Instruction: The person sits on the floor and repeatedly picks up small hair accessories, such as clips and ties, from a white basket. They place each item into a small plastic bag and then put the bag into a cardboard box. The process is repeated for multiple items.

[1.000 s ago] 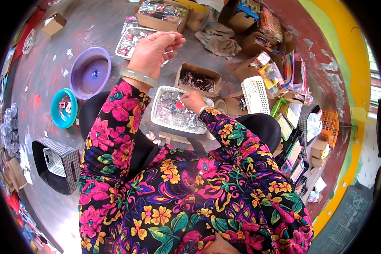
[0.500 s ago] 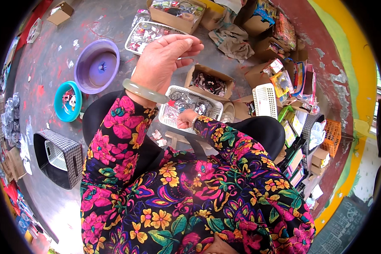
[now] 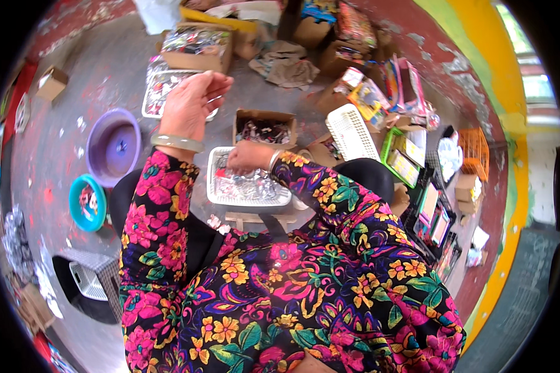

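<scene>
My left hand (image 3: 193, 104), with a pale bangle at the wrist, is raised in front of a white tray (image 3: 148, 102) of small packets. Its fingers are bent and drawn together; whatever they may pinch is too small to make out. Lower and to the right, my right hand (image 3: 249, 156) is closed above the far side of a white plastic basket (image 3: 249, 200). Clear packets (image 3: 249, 188) with dark and silvery contents fill this basket, and a bit of red shows beneath the fingers. What the right hand grips is hidden.
Beyond the basket stands an open cardboard box (image 3: 266, 138) of small dark items. On the left are a purple basin (image 3: 100, 165), a teal bowl (image 3: 81, 222) and a checked bin (image 3: 109, 283). An empty white basket (image 3: 353, 133) leans among boxes at right.
The view has shifted, so the surroundings sit further left. My right hand has moved from the basket's near edge to its far side. The left hand stays raised, fingers still bent.
</scene>
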The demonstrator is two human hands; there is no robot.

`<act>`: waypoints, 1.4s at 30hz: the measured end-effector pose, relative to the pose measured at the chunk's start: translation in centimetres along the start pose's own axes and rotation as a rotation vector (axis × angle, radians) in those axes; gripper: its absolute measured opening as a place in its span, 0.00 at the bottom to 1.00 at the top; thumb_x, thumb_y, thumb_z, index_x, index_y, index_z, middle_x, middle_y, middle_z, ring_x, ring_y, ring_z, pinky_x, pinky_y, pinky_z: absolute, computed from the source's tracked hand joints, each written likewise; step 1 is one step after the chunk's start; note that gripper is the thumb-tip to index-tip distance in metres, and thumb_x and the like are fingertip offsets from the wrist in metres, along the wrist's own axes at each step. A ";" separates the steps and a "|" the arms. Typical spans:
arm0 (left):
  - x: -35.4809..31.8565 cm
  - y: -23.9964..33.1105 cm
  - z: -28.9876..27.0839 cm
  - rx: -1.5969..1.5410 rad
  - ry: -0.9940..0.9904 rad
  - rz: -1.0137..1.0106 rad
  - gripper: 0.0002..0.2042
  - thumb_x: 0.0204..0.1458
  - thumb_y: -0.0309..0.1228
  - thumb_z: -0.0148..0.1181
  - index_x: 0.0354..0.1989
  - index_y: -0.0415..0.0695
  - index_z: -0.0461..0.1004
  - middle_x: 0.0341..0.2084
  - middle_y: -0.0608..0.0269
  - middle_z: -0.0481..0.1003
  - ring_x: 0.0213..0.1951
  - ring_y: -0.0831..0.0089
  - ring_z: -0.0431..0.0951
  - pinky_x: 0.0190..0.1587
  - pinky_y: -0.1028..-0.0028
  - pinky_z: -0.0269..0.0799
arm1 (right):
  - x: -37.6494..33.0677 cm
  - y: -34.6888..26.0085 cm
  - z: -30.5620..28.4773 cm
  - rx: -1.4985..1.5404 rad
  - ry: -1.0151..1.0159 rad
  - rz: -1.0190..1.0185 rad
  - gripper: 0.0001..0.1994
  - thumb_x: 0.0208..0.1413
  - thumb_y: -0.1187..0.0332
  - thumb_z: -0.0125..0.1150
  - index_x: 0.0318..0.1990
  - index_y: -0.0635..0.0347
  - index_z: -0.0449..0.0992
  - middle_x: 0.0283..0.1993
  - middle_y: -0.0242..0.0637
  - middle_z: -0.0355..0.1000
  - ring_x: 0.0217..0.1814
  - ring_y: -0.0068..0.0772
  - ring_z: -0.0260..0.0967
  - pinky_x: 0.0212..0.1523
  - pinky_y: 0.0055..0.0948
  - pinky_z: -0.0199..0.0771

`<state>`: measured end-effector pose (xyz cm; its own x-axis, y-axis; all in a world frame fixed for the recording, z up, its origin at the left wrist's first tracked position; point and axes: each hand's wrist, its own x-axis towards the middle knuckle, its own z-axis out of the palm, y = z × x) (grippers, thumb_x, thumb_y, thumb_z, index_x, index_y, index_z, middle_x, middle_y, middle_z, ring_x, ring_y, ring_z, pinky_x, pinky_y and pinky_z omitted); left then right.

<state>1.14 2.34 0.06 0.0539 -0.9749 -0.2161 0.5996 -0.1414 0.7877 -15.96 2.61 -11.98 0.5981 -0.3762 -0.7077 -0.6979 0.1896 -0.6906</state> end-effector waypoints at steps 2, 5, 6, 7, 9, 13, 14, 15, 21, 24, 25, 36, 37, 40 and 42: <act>0.5 -0.3 0.6 0.011 -0.001 -0.028 0.10 0.55 0.32 0.47 0.32 0.37 0.71 0.34 0.52 0.75 0.39 0.65 0.76 0.43 0.72 0.70 | -2.4 -1.7 -3.7 0.027 0.122 -0.154 0.12 0.50 0.63 0.54 0.32 0.64 0.76 0.26 0.36 0.74 0.27 0.25 0.72 0.27 0.21 0.71; 0.6 -0.3 -0.1 -0.002 -0.005 -0.030 0.10 0.55 0.32 0.47 0.29 0.38 0.69 0.34 0.51 0.75 0.39 0.64 0.76 0.43 0.72 0.70 | -8.3 -5.3 -8.9 0.116 0.300 -0.229 0.14 0.51 0.62 0.53 0.36 0.65 0.75 0.30 0.36 0.74 0.31 0.23 0.71 0.31 0.21 0.70; 0.6 -0.4 -0.3 -0.004 -0.008 -0.032 0.09 0.55 0.32 0.47 0.28 0.39 0.68 0.35 0.50 0.75 0.39 0.64 0.76 0.43 0.72 0.70 | -10.2 -5.4 -10.7 0.110 0.374 -0.260 0.14 0.52 0.62 0.53 0.38 0.65 0.75 0.31 0.36 0.74 0.32 0.23 0.71 0.32 0.21 0.70; 0.7 -0.4 -0.1 -0.005 -0.014 -0.035 0.09 0.55 0.32 0.47 0.28 0.39 0.68 0.35 0.50 0.75 0.39 0.64 0.76 0.43 0.72 0.70 | -12.4 -5.1 -12.5 0.100 0.455 -0.284 0.15 0.52 0.62 0.53 0.40 0.64 0.74 0.32 0.36 0.74 0.33 0.23 0.71 0.32 0.20 0.70; 1.0 -0.8 0.1 -0.004 -0.020 -0.047 0.09 0.55 0.32 0.48 0.27 0.40 0.67 0.35 0.50 0.75 0.39 0.64 0.76 0.42 0.72 0.70 | -16.6 -3.2 -15.0 0.149 0.620 -0.310 0.15 0.52 0.62 0.53 0.40 0.64 0.74 0.32 0.35 0.74 0.31 0.22 0.71 0.32 0.20 0.70; 1.0 -1.2 0.2 0.009 -0.044 -0.059 0.09 0.55 0.32 0.47 0.27 0.40 0.66 0.35 0.50 0.75 0.40 0.64 0.76 0.42 0.73 0.70 | -20.6 6.0 -18.9 0.022 0.871 -0.092 0.12 0.50 0.63 0.56 0.32 0.64 0.76 0.30 0.35 0.74 0.27 0.25 0.71 0.29 0.23 0.71; 0.9 -1.4 0.5 0.012 -0.021 -0.065 0.09 0.55 0.34 0.49 0.26 0.43 0.66 0.33 0.54 0.75 0.36 0.71 0.75 0.37 0.76 0.69 | -20.8 8.6 -18.7 -0.153 0.929 0.015 0.10 0.49 0.64 0.56 0.29 0.63 0.76 0.28 0.36 0.74 0.27 0.29 0.72 0.28 0.25 0.72; 0.6 -1.3 0.6 0.025 -0.020 -0.059 0.09 0.55 0.34 0.49 0.26 0.43 0.66 0.33 0.54 0.75 0.36 0.71 0.75 0.37 0.76 0.69 | -21.1 11.1 -18.5 -0.332 0.982 0.119 0.09 0.47 0.66 0.56 0.26 0.63 0.76 0.27 0.38 0.74 0.26 0.33 0.72 0.27 0.27 0.72; 0.7 -1.5 0.8 0.076 -0.026 -0.082 0.10 0.55 0.33 0.49 0.24 0.43 0.67 0.33 0.55 0.75 0.35 0.72 0.75 0.37 0.76 0.68 | -17.9 30.0 -17.0 -1.458 0.797 0.297 0.08 0.42 0.66 0.57 0.29 0.58 0.78 0.26 0.39 0.74 0.24 0.36 0.71 0.30 0.29 0.72; 0.0 -0.7 0.7 0.107 0.002 -0.095 0.10 0.54 0.33 0.49 0.24 0.43 0.67 0.33 0.55 0.75 0.36 0.72 0.74 0.38 0.76 0.68 | -15.1 25.3 -14.0 -0.512 1.154 0.446 0.16 0.38 0.59 0.61 0.34 0.58 0.77 0.34 0.44 0.73 0.37 0.45 0.70 0.41 0.37 0.70; 0.1 -0.9 1.2 0.101 -0.010 -0.110 0.10 0.54 0.33 0.49 0.24 0.42 0.67 0.33 0.55 0.75 0.36 0.72 0.74 0.38 0.76 0.68 | -15.0 25.6 -13.6 -0.383 1.265 0.431 0.18 0.38 0.59 0.61 0.36 0.60 0.76 0.38 0.47 0.73 0.40 0.45 0.70 0.44 0.36 0.69; -0.1 -1.1 1.6 0.110 -0.011 -0.141 0.09 0.54 0.34 0.50 0.28 0.41 0.69 0.34 0.54 0.75 0.36 0.73 0.74 0.38 0.78 0.68 | -12.7 20.7 -12.1 -0.490 1.193 0.524 0.26 0.39 0.60 0.65 0.46 0.62 0.68 0.46 0.50 0.66 0.48 0.47 0.66 0.49 0.37 0.66; -0.2 -1.0 1.6 0.109 -0.019 -0.140 0.09 0.54 0.34 0.50 0.28 0.41 0.69 0.34 0.55 0.75 0.36 0.73 0.74 0.38 0.78 0.68 | -12.6 20.7 -12.1 -0.501 1.191 0.524 0.25 0.39 0.60 0.65 0.46 0.62 0.68 0.45 0.49 0.67 0.48 0.47 0.66 0.49 0.37 0.66; -0.4 -0.9 1.8 0.107 -0.022 -0.144 0.09 0.55 0.34 0.50 0.28 0.41 0.69 0.34 0.55 0.75 0.36 0.73 0.74 0.38 0.78 0.68 | -12.3 21.3 -12.1 -0.514 1.216 0.524 0.23 0.39 0.58 0.64 0.42 0.62 0.71 0.43 0.49 0.68 0.47 0.46 0.67 0.48 0.37 0.67; -0.6 -0.8 1.7 0.108 -0.012 -0.143 0.09 0.55 0.34 0.50 0.28 0.41 0.69 0.34 0.55 0.75 0.36 0.73 0.74 0.38 0.78 0.68 | -12.2 20.7 -12.1 -0.493 1.223 0.518 0.22 0.39 0.58 0.64 0.40 0.63 0.72 0.42 0.49 0.69 0.46 0.46 0.67 0.48 0.37 0.67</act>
<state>-0.74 2.70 0.53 -0.0356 -0.9452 -0.3246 0.5111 -0.2963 0.8068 -42.47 0.18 -15.85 -0.2999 -0.9474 -0.1119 -0.9459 0.3105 -0.0945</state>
